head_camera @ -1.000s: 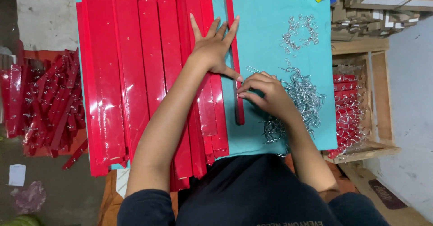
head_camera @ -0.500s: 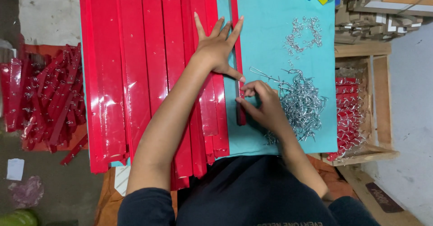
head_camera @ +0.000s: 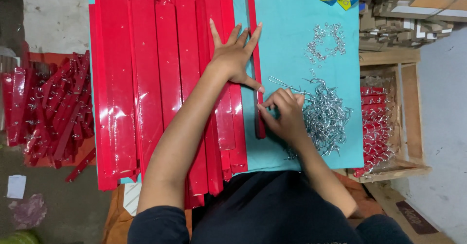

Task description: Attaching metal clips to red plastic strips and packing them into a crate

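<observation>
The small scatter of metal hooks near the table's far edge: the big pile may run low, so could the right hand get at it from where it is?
Probably yes. The right hand is beside the big hook pile, and only bare teal tabletop separates it from the small scatter.

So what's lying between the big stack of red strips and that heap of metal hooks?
In the head view, one narrow red strip lies alone on the teal tabletop, pressed by the left hand; the right hand touches it.
</observation>
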